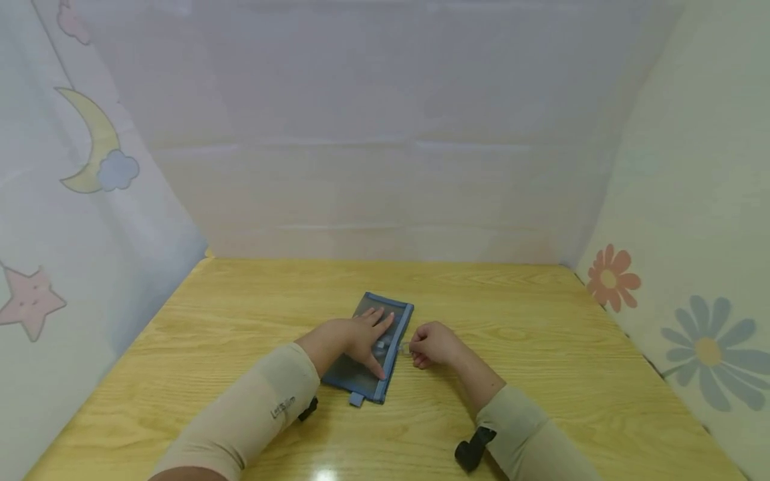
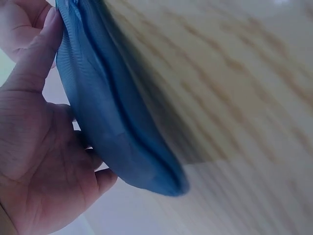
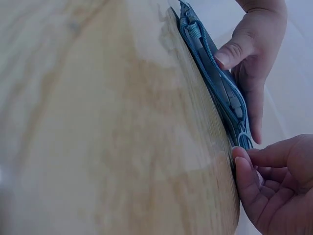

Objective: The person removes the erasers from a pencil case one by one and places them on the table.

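A blue zippered pouch (image 1: 349, 373) with a dark see-through mesh face lies flat on the wooden table, a small fabric tab at its near end. My left hand (image 1: 359, 337) rests on the mesh with its fingers spread. At the pouch's right edge, my right hand (image 1: 436, 346) pinches the zipper pull (image 3: 244, 140) between thumb and fingers. The right wrist view shows the zipper parted along much of its length. Inside, a grey item with connector-like ends (image 3: 235, 104) shows, though its exact kind is unclear. The left wrist view shows the pouch's rounded blue side (image 2: 112, 142).
The wood-grain table (image 1: 541, 321) extends on all sides of the pouch. A plain pale sheet (image 1: 385, 133) stands behind it, with patterned sheets at left and right. Black straps or mounts (image 1: 474, 449) hang at both forearms.
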Available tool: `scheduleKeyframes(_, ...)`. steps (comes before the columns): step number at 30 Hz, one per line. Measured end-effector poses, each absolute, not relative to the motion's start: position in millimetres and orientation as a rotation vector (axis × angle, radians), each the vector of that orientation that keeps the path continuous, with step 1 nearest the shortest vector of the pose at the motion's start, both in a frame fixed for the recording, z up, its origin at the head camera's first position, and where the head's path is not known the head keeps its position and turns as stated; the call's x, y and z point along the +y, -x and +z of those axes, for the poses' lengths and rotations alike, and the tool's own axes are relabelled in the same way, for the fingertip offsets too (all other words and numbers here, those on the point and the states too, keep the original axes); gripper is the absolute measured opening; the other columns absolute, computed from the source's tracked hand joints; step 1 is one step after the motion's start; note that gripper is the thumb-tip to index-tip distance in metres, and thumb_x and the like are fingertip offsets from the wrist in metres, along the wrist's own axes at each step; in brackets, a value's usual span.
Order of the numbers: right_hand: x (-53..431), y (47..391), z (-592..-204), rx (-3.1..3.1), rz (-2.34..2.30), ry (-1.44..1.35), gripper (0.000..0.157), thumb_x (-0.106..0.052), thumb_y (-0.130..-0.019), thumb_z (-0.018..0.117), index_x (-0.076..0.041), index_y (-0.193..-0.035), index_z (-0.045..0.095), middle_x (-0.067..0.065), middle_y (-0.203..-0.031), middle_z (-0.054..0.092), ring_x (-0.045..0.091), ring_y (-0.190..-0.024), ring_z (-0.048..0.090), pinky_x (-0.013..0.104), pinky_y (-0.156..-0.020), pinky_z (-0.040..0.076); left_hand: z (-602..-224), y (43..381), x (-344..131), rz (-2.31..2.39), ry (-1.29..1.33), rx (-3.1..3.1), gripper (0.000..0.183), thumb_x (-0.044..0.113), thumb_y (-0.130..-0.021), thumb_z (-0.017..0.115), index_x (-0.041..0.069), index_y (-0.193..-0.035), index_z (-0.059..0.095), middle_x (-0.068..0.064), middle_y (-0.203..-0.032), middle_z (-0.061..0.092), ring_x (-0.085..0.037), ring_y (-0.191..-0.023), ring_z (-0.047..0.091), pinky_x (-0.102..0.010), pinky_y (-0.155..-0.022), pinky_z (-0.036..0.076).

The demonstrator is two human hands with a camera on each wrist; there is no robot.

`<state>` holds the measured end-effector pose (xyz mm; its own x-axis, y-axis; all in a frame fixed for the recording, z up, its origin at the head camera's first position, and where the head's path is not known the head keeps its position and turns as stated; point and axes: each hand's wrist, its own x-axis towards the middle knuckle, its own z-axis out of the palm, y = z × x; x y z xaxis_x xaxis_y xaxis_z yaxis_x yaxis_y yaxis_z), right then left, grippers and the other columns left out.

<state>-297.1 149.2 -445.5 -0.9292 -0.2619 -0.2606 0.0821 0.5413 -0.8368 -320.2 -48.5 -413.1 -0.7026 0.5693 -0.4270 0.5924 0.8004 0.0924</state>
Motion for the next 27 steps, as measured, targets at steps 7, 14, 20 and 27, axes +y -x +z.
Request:
scheduleKeyframes(7, 149.1, 296.6, -446.3, 2.446, -1.291, 0.193, 0.013, -0.003, -0.088, 0.055, 0.002, -0.078, 0.062, 0.009, -0.067, 0.060, 0.015, -0.057, 0.060, 0.030, -0.054, 0.053, -414.6, 325.2, -42.6, -0.037, -0.904, 2.567, 0.115, 0.072, -0.065, 0.059, 0.018, -0.148, 0.000, -0.009, -0.153, -0.002, -0.027, -0.139, -0.002, -0.046, -0.110, 0.014)
scheduleKeyframes(14, 149.5, 295.2, -445.5, 2.443, -1.255, 0.257, 0.012, -0.005, -0.087, 0.057, 0.000, -0.078, 0.063, 0.007, -0.069, 0.061, 0.016, -0.060, 0.061, 0.031, -0.056, 0.053, -415.3, 323.1, -43.7, -0.047, -0.920, 2.542, 0.112, 0.069, -0.067, 0.061, 0.020, -0.148, 0.000, -0.010, -0.153, -0.002, -0.027, -0.139, -0.001, -0.047, -0.110, 0.014)
scheduleKeyframes(20, 149.9, 295.3, -446.0, 2.440, -1.251, 0.303, 0.011, -0.006, -0.087, 0.058, 0.000, -0.078, 0.062, 0.007, -0.070, 0.062, 0.016, -0.061, 0.061, 0.031, -0.056, 0.053, -417.4, 320.3, -44.8, -0.088, -0.916, 2.551, 0.110, 0.069, -0.068, 0.059, 0.022, -0.148, 0.000, -0.008, -0.153, -0.003, -0.026, -0.139, 0.000, -0.046, -0.110, 0.014)
scheduleKeyframes(27, 152.2, 296.9, -448.4, 2.450, -1.267, 0.315, 0.012, -0.006, -0.086, 0.059, 0.000, -0.077, 0.062, 0.007, -0.068, 0.062, 0.017, -0.058, 0.061, 0.032, -0.055, 0.053, -421.6, 320.0, -45.5, -0.103, -0.925, 2.562, 0.107, 0.069, -0.069, 0.058, 0.025, -0.148, 0.002, -0.006, -0.153, -0.003, -0.025, -0.140, 0.000, -0.044, -0.111, 0.013)
